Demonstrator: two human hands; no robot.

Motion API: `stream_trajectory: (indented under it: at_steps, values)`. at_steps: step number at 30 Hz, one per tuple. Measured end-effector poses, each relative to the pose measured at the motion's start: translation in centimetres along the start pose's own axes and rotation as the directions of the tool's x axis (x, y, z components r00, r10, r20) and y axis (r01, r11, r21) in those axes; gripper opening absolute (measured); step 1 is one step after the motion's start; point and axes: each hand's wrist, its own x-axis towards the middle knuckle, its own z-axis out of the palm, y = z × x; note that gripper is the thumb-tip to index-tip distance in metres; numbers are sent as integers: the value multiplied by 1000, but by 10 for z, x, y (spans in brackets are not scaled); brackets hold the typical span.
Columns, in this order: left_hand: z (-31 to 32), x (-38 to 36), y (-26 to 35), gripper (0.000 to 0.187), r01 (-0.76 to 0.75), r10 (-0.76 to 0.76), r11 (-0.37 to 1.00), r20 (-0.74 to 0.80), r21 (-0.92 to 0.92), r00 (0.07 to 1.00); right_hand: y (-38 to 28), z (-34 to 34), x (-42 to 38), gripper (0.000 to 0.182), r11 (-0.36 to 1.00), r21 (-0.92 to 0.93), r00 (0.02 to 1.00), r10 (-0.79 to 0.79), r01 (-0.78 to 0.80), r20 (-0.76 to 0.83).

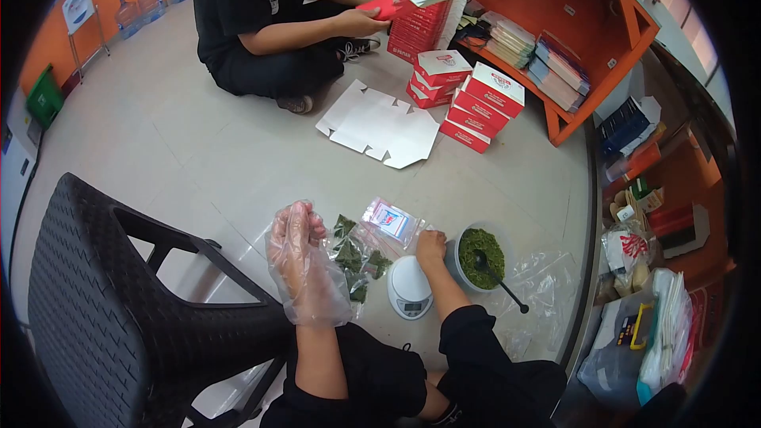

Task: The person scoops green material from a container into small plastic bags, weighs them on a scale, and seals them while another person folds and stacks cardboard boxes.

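Note:
My left hand (299,250) wears a loose clear plastic glove and is raised over the floor, its fingers curled together; whether anything lies within them is hidden. Bare, my right hand (431,246) is closed beside the rim of a bowl (454,268) and near the corner of a pack of plastic bags (390,220); what it grips is too small to make out. Green crumbled leaves (485,247) fill the bowl, with a black spoon (499,279) in them. A white round scale (410,289) stands between my hands. Small clear bags of green leaves (349,255) lie beside my gloved hand.
A co-worker (269,20) sits across the floor holding a red and white box piece. Red and white boxes (483,103) are stacked near a flat white cardboard (380,125). A black chair (87,293) stands at left, orange shelves (602,47) at upper right.

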Motion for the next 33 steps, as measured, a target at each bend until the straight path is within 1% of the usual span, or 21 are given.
stream_trajectory:
  at_steps: [1,3,4,6,10,12,16,18,19,20,21,22,23,24,25,26,27,28,29,31,33]
  values:
    - [-3,4,-1,14,-5,5,1000,-5,0,1000,0,-12,1,20,1000,1,1000,-7,7,-1]
    - [-11,9,-5,16,5,-6,999,-18,-39,1000,3,-43,-3,19,988,106,979,-128,111,162]
    - [-12,9,-6,16,9,-10,999,-27,-33,1000,3,-45,-3,19,988,104,976,-132,116,172]
    - [-10,8,-9,17,37,-37,999,-1,-24,999,5,-50,-6,15,959,282,998,-23,6,58]
    - [0,2,-13,15,60,-59,998,-24,21,998,12,-71,0,12,938,346,1000,-13,18,-15]
    - [-2,3,-18,16,91,-92,996,8,11,996,15,-89,3,15,939,303,984,-134,165,-120]
    - [-6,3,-32,19,51,-54,997,51,57,997,21,-132,11,13,922,328,978,-177,204,-111]
    - [-9,3,-39,22,96,-124,977,141,189,982,31,-158,9,13,853,512,992,-126,102,11]
    - [-9,1,-42,22,98,-126,978,150,182,981,39,-169,6,13,855,509,993,-116,98,4]
    - [-6,-1,-45,25,138,-205,938,189,319,960,47,-181,2,13,752,642,987,-153,149,-50]
    - [-5,-4,-50,29,164,-288,877,219,452,932,57,-189,-2,22,628,752,978,-178,200,-112]
    - [-11,0,-62,35,146,-392,800,324,582,861,67,-194,-8,22,635,747,979,-161,198,-122]
    - [-10,-7,-73,35,141,-396,805,344,576,851,77,-196,-19,25,296,942,981,-159,156,-112]
    - [-7,-16,-82,36,180,-564,694,371,698,738,87,-201,-31,28,-91,991,981,-160,99,-112]
    - [-5,-27,-90,36,181,-712,563,362,806,602,97,-205,-46,28,-86,990,982,-139,114,-125]
    - [2,-42,-96,36,167,-711,572,383,803,590,106,-215,-66,25,-212,964,978,-98,158,-182]
    - [10,-61,-103,34,303,-753,607,410,734,514,113,-223,-85,25,-333,921,971,-53,201,-231]
    - [15,-77,-108,33,440,-785,613,442,657,434,118,-228,-101,25,-328,920,971,-34,214,-238]
    - [17,-87,-111,33,434,-787,612,453,661,420,123,-231,-115,31,-387,899,978,44,206,-205]
    - [22,-104,-116,30,519,-658,747,570,415,491,140,-225,-139,39,-445,869,976,135,216,-173]
    - [20,-105,-126,26,473,-678,733,569,488,465,160,-213,-159,52,-354,924,988,-4,145,-157]
